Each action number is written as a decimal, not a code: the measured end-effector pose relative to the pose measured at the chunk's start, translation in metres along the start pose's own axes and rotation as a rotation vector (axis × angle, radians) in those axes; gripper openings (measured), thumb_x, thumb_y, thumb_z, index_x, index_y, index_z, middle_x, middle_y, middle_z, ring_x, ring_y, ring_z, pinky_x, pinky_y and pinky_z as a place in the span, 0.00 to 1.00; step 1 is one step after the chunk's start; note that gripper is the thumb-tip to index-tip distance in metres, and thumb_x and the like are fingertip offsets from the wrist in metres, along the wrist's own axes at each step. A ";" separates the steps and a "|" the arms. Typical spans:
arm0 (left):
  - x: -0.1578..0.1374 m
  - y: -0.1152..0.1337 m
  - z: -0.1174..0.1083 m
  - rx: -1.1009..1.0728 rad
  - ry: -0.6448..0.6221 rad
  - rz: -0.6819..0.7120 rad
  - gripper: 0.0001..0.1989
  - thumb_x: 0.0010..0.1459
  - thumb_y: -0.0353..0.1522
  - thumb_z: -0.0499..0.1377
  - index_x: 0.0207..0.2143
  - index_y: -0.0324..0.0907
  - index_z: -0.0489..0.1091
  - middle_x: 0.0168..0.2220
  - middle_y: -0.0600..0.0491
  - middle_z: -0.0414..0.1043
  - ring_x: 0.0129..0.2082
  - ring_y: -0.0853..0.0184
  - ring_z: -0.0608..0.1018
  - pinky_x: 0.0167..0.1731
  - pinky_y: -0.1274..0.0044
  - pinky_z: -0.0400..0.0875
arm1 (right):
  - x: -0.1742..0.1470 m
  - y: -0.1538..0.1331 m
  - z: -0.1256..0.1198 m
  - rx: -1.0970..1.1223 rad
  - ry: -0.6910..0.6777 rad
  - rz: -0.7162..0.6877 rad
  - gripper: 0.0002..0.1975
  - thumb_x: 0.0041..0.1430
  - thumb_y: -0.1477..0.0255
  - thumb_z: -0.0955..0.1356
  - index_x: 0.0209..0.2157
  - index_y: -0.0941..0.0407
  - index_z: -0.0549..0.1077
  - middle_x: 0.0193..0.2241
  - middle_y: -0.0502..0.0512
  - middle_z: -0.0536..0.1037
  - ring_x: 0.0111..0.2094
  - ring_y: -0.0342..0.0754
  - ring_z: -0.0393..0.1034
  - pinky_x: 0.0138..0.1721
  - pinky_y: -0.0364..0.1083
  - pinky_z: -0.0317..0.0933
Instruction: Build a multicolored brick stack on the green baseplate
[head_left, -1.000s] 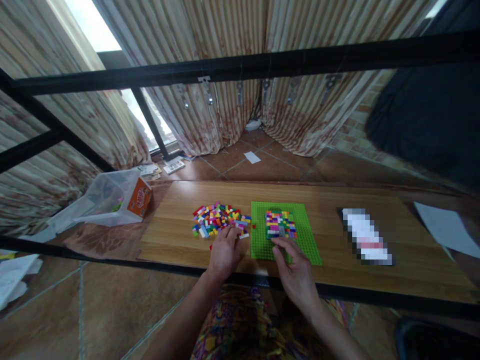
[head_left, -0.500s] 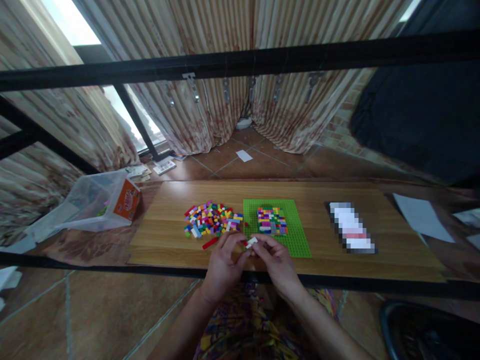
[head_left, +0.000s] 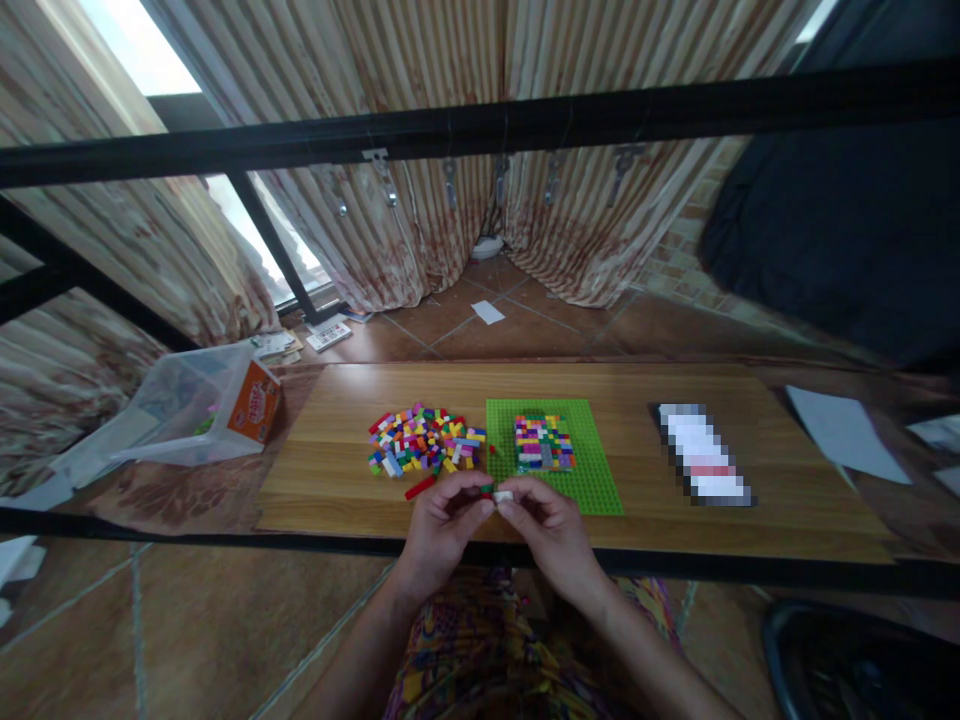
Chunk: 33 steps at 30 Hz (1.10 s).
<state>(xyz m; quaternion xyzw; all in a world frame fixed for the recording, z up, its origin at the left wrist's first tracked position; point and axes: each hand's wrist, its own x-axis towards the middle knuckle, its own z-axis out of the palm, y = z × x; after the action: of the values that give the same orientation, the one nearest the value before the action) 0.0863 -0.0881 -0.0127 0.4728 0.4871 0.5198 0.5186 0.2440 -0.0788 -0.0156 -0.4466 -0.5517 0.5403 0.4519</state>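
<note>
Over one tabletop (head_left: 634,440), the right hand (head_left: 553,525) pinches one white brick (head_left: 503,497).

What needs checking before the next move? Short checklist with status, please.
1. White brick gripped: ok, pinched in the fingers of the right hand.
2. Left hand loaded: ok, green and red bits show at its fingers.
3. Those bits joined to the white brick: cannot tell, the fingers hide it.
4. Green baseplate lying on the table: ok.
5. Baseplate free of strays beside the brick block: not ok, a small red brick sits at its left edge.
</note>
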 end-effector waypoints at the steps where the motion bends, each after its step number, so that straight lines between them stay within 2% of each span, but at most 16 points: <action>1: 0.000 0.000 0.000 -0.005 0.001 -0.010 0.12 0.48 0.34 0.67 0.37 0.40 0.76 0.34 0.51 0.78 0.34 0.66 0.78 0.38 0.76 0.73 | 0.000 -0.001 0.000 0.001 0.001 0.003 0.09 0.56 0.62 0.69 0.34 0.53 0.74 0.28 0.50 0.74 0.32 0.46 0.67 0.35 0.44 0.62; 7: 0.005 -0.002 -0.008 -0.003 0.099 -0.080 0.11 0.47 0.34 0.67 0.35 0.40 0.77 0.34 0.51 0.79 0.34 0.66 0.78 0.39 0.75 0.72 | -0.007 -0.009 0.002 -0.004 -0.164 0.032 0.09 0.58 0.62 0.68 0.31 0.53 0.74 0.27 0.48 0.75 0.30 0.45 0.67 0.34 0.43 0.61; 9: 0.007 -0.005 -0.013 -0.015 0.104 -0.089 0.12 0.49 0.35 0.66 0.36 0.40 0.77 0.34 0.51 0.79 0.34 0.67 0.78 0.39 0.75 0.72 | -0.008 -0.008 0.003 0.030 -0.120 0.048 0.10 0.58 0.62 0.68 0.33 0.53 0.75 0.27 0.49 0.76 0.30 0.45 0.68 0.34 0.43 0.62; 12: 0.008 -0.012 -0.017 0.006 0.073 -0.103 0.13 0.53 0.36 0.63 0.40 0.39 0.74 0.34 0.51 0.78 0.31 0.67 0.78 0.36 0.74 0.74 | -0.008 -0.003 0.000 0.058 0.038 0.070 0.11 0.55 0.61 0.69 0.34 0.54 0.76 0.27 0.50 0.76 0.29 0.45 0.68 0.33 0.44 0.63; 14: 0.008 -0.016 -0.017 0.157 0.076 -0.052 0.12 0.55 0.35 0.60 0.41 0.39 0.73 0.34 0.50 0.77 0.32 0.66 0.78 0.36 0.73 0.74 | -0.005 0.002 -0.005 0.038 0.130 0.077 0.12 0.53 0.60 0.70 0.34 0.54 0.76 0.27 0.50 0.76 0.29 0.46 0.68 0.33 0.45 0.63; 19: 0.018 -0.027 -0.013 0.763 0.031 0.185 0.09 0.58 0.28 0.54 0.39 0.41 0.73 0.39 0.48 0.76 0.39 0.63 0.78 0.41 0.70 0.73 | 0.000 0.012 -0.023 -0.007 0.291 0.096 0.16 0.49 0.59 0.72 0.37 0.54 0.76 0.25 0.50 0.75 0.27 0.46 0.68 0.30 0.45 0.63; 24: 0.035 -0.041 -0.013 1.017 0.062 0.321 0.13 0.58 0.25 0.52 0.43 0.42 0.71 0.45 0.46 0.74 0.43 0.61 0.78 0.45 0.69 0.74 | 0.001 0.017 -0.034 -0.060 0.348 0.124 0.17 0.51 0.57 0.71 0.37 0.55 0.77 0.24 0.51 0.75 0.24 0.46 0.67 0.26 0.45 0.63; 27: 0.037 -0.041 -0.011 1.020 0.125 0.331 0.15 0.58 0.25 0.53 0.46 0.41 0.71 0.47 0.45 0.72 0.46 0.60 0.77 0.47 0.68 0.74 | 0.004 0.022 -0.036 -0.058 0.335 0.139 0.17 0.51 0.57 0.70 0.35 0.55 0.78 0.25 0.52 0.77 0.24 0.46 0.68 0.26 0.46 0.64; 29: 0.034 -0.036 -0.007 0.947 0.150 0.333 0.14 0.58 0.26 0.53 0.46 0.41 0.70 0.48 0.45 0.71 0.46 0.60 0.76 0.46 0.68 0.73 | 0.006 0.025 -0.036 -0.034 0.332 0.151 0.17 0.51 0.57 0.71 0.35 0.55 0.78 0.26 0.52 0.77 0.24 0.46 0.68 0.26 0.46 0.65; 33: 0.021 -0.028 0.012 0.691 0.068 0.274 0.12 0.58 0.29 0.56 0.45 0.42 0.71 0.41 0.48 0.74 0.34 0.66 0.77 0.35 0.75 0.74 | 0.010 0.026 -0.033 0.009 0.328 0.168 0.16 0.50 0.57 0.71 0.35 0.55 0.77 0.25 0.51 0.77 0.23 0.45 0.69 0.25 0.45 0.65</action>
<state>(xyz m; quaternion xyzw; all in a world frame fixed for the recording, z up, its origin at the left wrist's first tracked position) 0.1003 -0.0668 -0.0396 0.6631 0.5830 0.4048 0.2377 0.2743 -0.0627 -0.0415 -0.5711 -0.4290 0.4986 0.4910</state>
